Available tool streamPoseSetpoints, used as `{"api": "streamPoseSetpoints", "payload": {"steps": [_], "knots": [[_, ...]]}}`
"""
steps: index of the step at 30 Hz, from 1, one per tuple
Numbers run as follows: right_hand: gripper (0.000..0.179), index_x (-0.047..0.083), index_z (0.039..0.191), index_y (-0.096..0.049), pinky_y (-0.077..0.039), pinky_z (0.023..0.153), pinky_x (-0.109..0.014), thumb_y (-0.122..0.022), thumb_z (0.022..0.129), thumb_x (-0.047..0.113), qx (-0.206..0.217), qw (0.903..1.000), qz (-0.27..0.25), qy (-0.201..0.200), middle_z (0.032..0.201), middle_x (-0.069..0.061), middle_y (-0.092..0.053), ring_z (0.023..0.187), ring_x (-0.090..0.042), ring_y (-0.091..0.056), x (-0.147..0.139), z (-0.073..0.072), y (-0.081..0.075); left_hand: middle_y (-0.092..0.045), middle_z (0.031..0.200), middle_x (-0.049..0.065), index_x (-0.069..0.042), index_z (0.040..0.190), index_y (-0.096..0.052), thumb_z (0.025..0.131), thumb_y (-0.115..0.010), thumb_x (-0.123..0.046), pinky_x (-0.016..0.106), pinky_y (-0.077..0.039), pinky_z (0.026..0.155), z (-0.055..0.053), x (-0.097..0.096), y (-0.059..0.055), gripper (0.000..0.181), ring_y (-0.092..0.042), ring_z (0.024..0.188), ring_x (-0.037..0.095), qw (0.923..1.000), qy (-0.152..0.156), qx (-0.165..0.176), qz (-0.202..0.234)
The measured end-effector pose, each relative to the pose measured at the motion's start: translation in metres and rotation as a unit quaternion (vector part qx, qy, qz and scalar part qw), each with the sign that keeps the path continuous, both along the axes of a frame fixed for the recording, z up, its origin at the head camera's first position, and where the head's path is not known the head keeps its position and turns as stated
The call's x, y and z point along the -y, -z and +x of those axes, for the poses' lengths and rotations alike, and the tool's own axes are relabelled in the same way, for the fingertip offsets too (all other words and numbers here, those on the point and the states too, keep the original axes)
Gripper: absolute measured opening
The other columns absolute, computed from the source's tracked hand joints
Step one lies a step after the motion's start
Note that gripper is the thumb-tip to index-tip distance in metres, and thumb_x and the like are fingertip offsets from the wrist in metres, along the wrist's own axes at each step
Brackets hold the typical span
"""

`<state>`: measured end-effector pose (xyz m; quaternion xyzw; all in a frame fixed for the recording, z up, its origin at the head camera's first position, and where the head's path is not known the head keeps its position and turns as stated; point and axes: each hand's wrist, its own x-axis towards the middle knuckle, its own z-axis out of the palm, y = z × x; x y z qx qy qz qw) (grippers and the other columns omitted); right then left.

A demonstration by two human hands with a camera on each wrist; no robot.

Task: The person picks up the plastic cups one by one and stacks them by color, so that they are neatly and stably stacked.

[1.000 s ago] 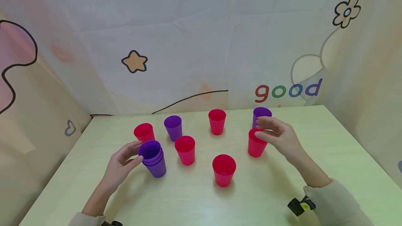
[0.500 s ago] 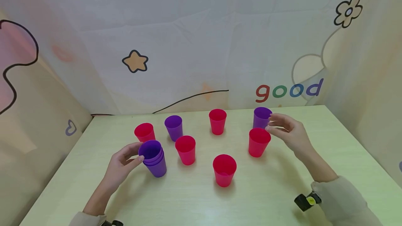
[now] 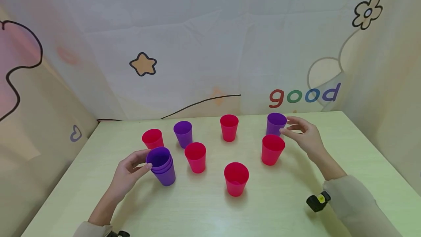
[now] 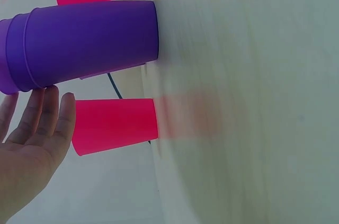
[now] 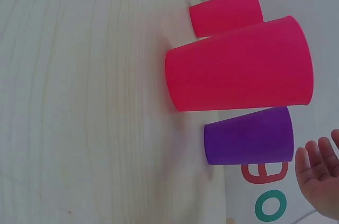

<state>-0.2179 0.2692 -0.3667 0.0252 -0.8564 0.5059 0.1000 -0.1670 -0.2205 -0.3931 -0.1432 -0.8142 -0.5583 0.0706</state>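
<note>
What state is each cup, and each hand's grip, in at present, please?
Purple stack, upright, cups nested
Far-left red cup, upright, partly hidden
Back-left purple cup, upright
Middle red cup, upright
Back red cup, upright
Front red cup, upright
Right red cup, upright
Back-right purple cup, upright, partly hidden
Left hand, grip on the purple stack's rim
Right hand, grip relaxed beside the back-right purple cup, contact unclear

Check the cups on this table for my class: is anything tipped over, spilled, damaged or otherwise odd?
Nothing stands out. The red cups and single purple cups stand upright, and the purple stack looks neatly nested. No spill or damage shows, though the back-left red cup is partly hidden behind the stack.
</note>
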Motion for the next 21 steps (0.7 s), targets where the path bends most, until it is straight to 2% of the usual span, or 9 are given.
{"api": "streamPoseSetpoints", "payload": {"steps": [4, 8, 12, 16, 21], "knots": [[0.066, 0.003, 0.137, -0.036, -0.048, 0.076, -0.031, -0.06, 0.086, 0.037, 0.004, 0.9998, 0.009, 0.016, 0.124, -0.021, -0.044, 0.108, -0.03, -0.044, -0.002, -0.01, 0.006, -0.058, 0.112, 0.006, 0.0, 0.121, -0.052, 0.087, -0.061, -0.013, 0.023, -0.047, 0.079, 0.0, 0.0, 0.0, 0.038, -0.055, 0.098, 0.006, 1.0, -0.001, 0.003, -0.001], [0.071, 0.003, 0.138, -0.034, -0.048, 0.073, -0.033, -0.062, 0.084, 0.04, 0.011, 0.9994, 0.009, 0.031, 0.124, -0.023, -0.042, 0.107, -0.031, -0.043, -0.007, -0.022, 0.015, -0.057, 0.113, 0.011, 0.0, 0.121, -0.052, 0.087, -0.062, -0.013, 0.023, -0.047, 0.079, -0.001, 0.0, 0.0, 0.038, -0.055, 0.098, 0.007, 1.0, 0.002, 0.008, 0.001], [0.075, 0.009, 0.139, -0.035, -0.048, 0.063, -0.034, -0.065, 0.08, 0.044, 0.014, 0.9987, 0.014, 0.048, 0.124, -0.019, -0.041, 0.104, -0.029, -0.043, -0.018, -0.044, 0.036, -0.057, 0.114, 0.013, 0.0, 0.121, -0.052, 0.087, -0.062, -0.012, 0.023, -0.048, 0.079, -0.002, 0.0, -0.001, 0.038, -0.055, 0.098, 0.006, 1.0, 0.005, 0.007, 0.002], [0.083, 0.014, 0.14, -0.034, -0.045, 0.052, -0.028, -0.066, 0.075, 0.053, 0.017, 0.9978, 0.031, 0.057, 0.126, -0.015, -0.041, 0.107, -0.028, -0.043, -0.028, -0.064, 0.056, -0.058, 0.113, 0.011, 0.001, 0.12, -0.052, 0.086, -0.062, -0.011, 0.023, -0.048, 0.078, -0.002, 0.001, 0.0, 0.037, -0.055, 0.098, 0.007, 0.9999, 0.007, 0.004, 0.007], [0.084, 0.015, 0.14, -0.033, -0.047, 0.057, -0.028, -0.067, 0.074, 0.053, 0.034, 0.9971, 0.026, 0.063, 0.128, -0.015, -0.04, 0.11, -0.032, -0.041, -0.023, -0.067, 0.056, -0.059, 0.11, 0.003, 0.001, 0.12, -0.052, 0.086, -0.062, -0.01, 0.023, -0.048, 0.078, -0.003, 0.002, 0.001, 0.037, -0.055, 0.098, 0.008, 0.9999, 0.011, 0.003, 0.013]]}}
